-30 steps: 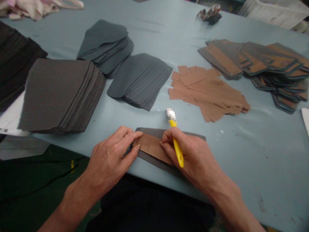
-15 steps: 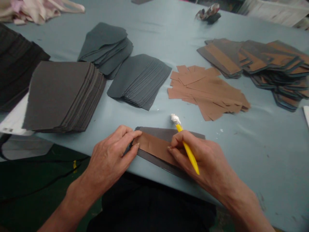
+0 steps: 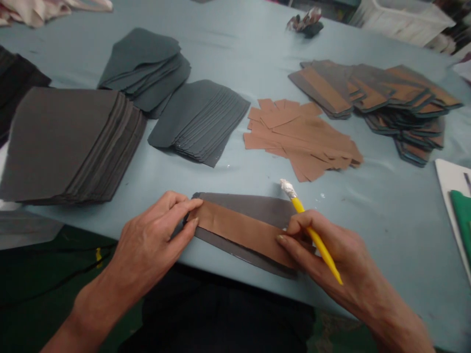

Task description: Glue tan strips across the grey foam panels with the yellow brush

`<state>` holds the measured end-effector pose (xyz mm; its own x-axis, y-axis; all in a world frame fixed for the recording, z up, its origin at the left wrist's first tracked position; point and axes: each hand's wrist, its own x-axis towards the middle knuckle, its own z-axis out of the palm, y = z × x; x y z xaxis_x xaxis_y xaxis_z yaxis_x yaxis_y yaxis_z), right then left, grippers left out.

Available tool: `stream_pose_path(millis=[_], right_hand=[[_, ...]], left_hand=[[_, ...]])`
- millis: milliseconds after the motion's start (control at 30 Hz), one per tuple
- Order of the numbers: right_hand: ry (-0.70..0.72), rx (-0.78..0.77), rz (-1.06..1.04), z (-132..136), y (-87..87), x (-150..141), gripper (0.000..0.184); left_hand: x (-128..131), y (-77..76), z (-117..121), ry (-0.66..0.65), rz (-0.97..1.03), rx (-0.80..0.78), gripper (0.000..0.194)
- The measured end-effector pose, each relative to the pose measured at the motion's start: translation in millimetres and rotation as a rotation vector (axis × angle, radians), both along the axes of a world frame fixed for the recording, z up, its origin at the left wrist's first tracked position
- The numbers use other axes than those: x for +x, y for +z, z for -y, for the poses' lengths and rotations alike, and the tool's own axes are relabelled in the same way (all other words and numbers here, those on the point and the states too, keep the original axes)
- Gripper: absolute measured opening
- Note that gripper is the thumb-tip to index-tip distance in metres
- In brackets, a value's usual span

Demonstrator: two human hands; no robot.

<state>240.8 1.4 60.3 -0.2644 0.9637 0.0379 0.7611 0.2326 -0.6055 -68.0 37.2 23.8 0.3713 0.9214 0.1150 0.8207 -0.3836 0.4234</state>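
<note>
Brown strip (image 3: 235,230) | on grey panel (image 3: 250,206) | right hand (image 3: 331,260) with yellow applicator (image 3: 299,207) shifted rightward

A tan strip (image 3: 239,231) lies along a grey panel (image 3: 250,208).

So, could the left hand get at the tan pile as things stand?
Probably yes: the left hand would leave the tan strip, but only blue table lies before the tan pile; the right hand is clear of that path.

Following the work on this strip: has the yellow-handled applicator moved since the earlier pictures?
Yes: it has moved rightward along the brown strip, judged against that strip, and now sits near the strip's right end. The applicator is held in the right hand.
</note>
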Motion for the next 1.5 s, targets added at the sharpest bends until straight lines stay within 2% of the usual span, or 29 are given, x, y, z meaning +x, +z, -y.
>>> stream_pose_path(millis=[333, 567, 1200, 1500], right_hand=[[-0.123, -0.071, -0.052, 18, -11.6, 16, 0.003], [-0.225, -0.028, -0.097, 26, -19.5, 12, 0.009], [-0.313, 0.115, -0.034, 22, -31.4, 4, 0.009], [-0.356, 0.112, 0.024, 18, -32.8, 3, 0.009]], left_hand=[[-2, -2.3, -1, 0.008, -0.012, 0.004, 0.033], [-4, -4.4, 0, 0.025, -0.024, -0.008, 0.033], [0, -5.5, 6, 0.017, -0.077, 0.061, 0.035], [4, -7.2, 9, 0.028, -0.103, 0.105, 0.037]])
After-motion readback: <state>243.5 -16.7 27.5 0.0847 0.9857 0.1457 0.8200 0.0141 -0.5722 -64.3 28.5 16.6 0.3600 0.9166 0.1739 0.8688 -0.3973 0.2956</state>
